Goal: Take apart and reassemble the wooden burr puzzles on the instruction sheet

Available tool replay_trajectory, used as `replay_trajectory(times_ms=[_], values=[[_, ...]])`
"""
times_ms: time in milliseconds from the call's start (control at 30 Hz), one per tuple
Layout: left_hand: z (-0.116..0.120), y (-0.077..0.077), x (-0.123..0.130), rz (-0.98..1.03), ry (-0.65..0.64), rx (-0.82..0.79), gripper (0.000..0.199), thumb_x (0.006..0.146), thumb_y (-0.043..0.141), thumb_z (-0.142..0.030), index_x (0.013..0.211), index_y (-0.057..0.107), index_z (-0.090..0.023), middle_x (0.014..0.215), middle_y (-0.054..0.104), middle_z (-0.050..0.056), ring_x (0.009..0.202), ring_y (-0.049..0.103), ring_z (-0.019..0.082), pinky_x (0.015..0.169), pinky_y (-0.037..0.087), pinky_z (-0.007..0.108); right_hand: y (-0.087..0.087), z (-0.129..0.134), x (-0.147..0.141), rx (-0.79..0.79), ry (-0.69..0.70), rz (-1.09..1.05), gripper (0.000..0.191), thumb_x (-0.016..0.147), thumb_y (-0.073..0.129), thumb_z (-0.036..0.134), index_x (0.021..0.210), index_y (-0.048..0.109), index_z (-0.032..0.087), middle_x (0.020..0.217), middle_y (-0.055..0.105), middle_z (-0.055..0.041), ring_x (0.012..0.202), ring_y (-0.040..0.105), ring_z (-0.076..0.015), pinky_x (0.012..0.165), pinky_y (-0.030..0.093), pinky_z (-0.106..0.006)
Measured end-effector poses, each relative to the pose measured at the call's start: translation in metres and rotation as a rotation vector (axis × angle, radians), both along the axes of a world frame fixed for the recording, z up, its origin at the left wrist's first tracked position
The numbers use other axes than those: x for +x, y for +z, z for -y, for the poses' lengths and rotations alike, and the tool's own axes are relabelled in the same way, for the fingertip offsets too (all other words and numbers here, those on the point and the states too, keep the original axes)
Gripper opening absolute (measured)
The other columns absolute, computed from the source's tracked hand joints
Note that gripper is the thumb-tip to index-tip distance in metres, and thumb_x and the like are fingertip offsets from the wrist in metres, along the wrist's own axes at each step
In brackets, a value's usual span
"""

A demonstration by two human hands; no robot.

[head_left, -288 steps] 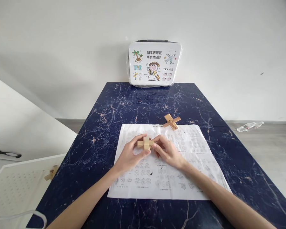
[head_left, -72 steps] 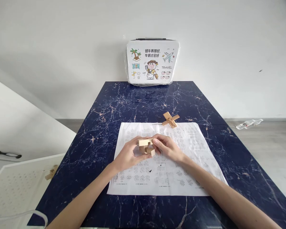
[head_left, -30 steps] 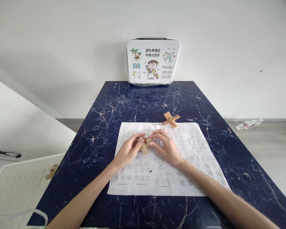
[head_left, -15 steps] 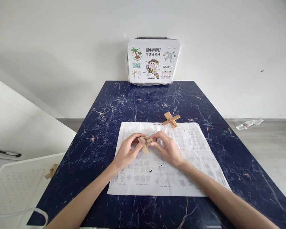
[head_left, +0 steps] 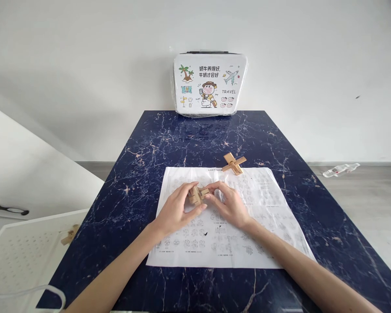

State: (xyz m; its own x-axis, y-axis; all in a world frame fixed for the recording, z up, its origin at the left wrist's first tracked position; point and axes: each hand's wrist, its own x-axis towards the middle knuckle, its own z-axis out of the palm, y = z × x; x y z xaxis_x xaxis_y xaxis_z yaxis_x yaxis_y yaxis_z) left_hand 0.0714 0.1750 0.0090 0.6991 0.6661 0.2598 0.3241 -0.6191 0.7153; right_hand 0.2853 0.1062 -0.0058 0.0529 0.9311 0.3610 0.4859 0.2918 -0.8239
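Observation:
Interlocking wooden puzzle pieces (head_left: 196, 197) are held just above the printed sheet (head_left: 228, 243). My left hand (head_left: 176, 208) is closed around their left side, forefinger at the far end and thumb at the near end. My right hand (head_left: 230, 204) pinches the right-hand end of the same pieces between thumb and forefinger. Dark marks show on the wood, but they are too small to read. Past the hands, a second wooden assembly of crossed pieces (head_left: 234, 164) lies over the far edge of the sheet.
The dark blue marbled table (head_left: 143, 148) reaches back to the wall. At its far end stands a white cartoon-printed case (head_left: 211, 84) in clear plastic. Left of the table is a white perforated surface (head_left: 29, 248) with a wooden piece (head_left: 70, 234) and a white cable (head_left: 48, 287).
My left thumb has slid from the top of the puzzle pieces to their near end. The left pieces have turned and sit more compactly together. My right hand has hardly moved.

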Motion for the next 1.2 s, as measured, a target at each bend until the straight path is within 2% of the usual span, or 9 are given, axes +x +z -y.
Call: replay_trajectory(times_ms=[67,133,467,667,800,933,1067,1200], values=[[0.0,-0.003,-0.001,-0.03,-0.014,0.079,0.07,0.098,0.072,-0.055,0.155,0.039,-0.03,0.143,0.063,0.014,0.128,0.066,0.034,0.105,0.058,0.055,0.001,0.0,0.0,-0.006,0.005,0.005,0.022,0.106,0.061,0.046,0.106,0.068,0.026,0.099,0.077,-0.0067,0.09,0.069,-0.0251,0.081,0.054,-0.041],[0.001,-0.005,-0.001,-0.059,-0.019,0.146,0.074,0.097,0.072,-0.058,0.155,0.038,-0.029,0.143,0.064,0.015,0.128,0.066,0.037,0.105,0.058,0.058,0.001,0.001,0.0,-0.011,0.015,0.004,0.022,0.106,0.061,0.046,0.105,0.068,0.026,0.097,0.077,-0.0064,0.09,0.069,-0.0252,0.08,0.054,-0.041],[0.006,-0.001,0.004,0.02,0.011,0.274,0.059,0.101,0.067,-0.056,0.146,0.043,-0.026,0.126,0.07,0.013,0.11,0.073,0.031,0.09,0.064,0.047,0.007,0.001,0.001,-0.079,0.103,-0.125,0.023,0.108,0.058,0.047,0.11,0.067,0.026,0.105,0.078,-0.007,0.093,0.073,-0.0249,0.083,0.056,-0.041],[0.007,0.0,0.002,0.147,0.023,0.254,0.064,0.099,0.069,-0.057,0.15,0.042,-0.028,0.13,0.068,0.014,0.116,0.07,0.032,0.097,0.06,0.05,0.005,-0.001,0.004,-0.164,0.146,-0.245,0.023,0.106,0.062,0.047,0.113,0.07,0.026,0.108,0.077,-0.0065,0.098,0.072,-0.0249,0.084,0.055,-0.04],[0.006,0.0,0.0,0.238,0.027,0.248,0.07,0.099,0.068,-0.06,0.155,0.039,-0.029,0.131,0.065,0.015,0.118,0.067,0.033,0.101,0.057,0.053,0.003,-0.004,0.005,-0.158,0.067,-0.231,0.025,0.104,0.064,0.049,0.107,0.07,0.025,0.099,0.076,-0.0061,0.087,0.069,-0.0235,0.076,0.052,-0.039],[0.005,0.0,0.002,0.234,0.153,0.266,0.071,0.1,0.07,-0.055,0.157,0.036,-0.028,0.129,0.066,0.014,0.119,0.066,0.031,0.104,0.054,0.053,-0.004,-0.007,0.003,-0.107,-0.103,-0.241,0.027,0.104,0.062,0.05,0.111,0.068,0.024,0.1,0.075,-0.0072,0.09,0.069,-0.0247,0.077,0.051,-0.04],[0.003,0.002,0.003,0.206,0.303,0.266,0.062,0.097,0.074,-0.052,0.145,0.045,-0.027,0.131,0.067,0.012,0.123,0.065,0.031,0.108,0.052,0.054,-0.013,-0.01,0.003,-0.098,-0.268,-0.211,0.029,0.102,0.064,0.052,0.114,0.066,0.025,0.108,0.076,-0.0087,0.096,0.069,-0.0269,0.081,0.053,-0.042],[0.001,0.001,0.003,0.095,0.325,0.251,0.052,0.094,0.079,-0.048,0.132,0.052,-0.026,0.129,0.069,0.011,0.122,0.066,0.032,0.107,0.054,0.055,-0.017,-0.011,0.004,-0.122,-0.307,-0.137,0.026,0.101,0.066,0.049,0.111,0.065,0.025,0.104,0.076,-0.0081,0.091,0.069,-0.0266,0.081,0.053,-0.043]])
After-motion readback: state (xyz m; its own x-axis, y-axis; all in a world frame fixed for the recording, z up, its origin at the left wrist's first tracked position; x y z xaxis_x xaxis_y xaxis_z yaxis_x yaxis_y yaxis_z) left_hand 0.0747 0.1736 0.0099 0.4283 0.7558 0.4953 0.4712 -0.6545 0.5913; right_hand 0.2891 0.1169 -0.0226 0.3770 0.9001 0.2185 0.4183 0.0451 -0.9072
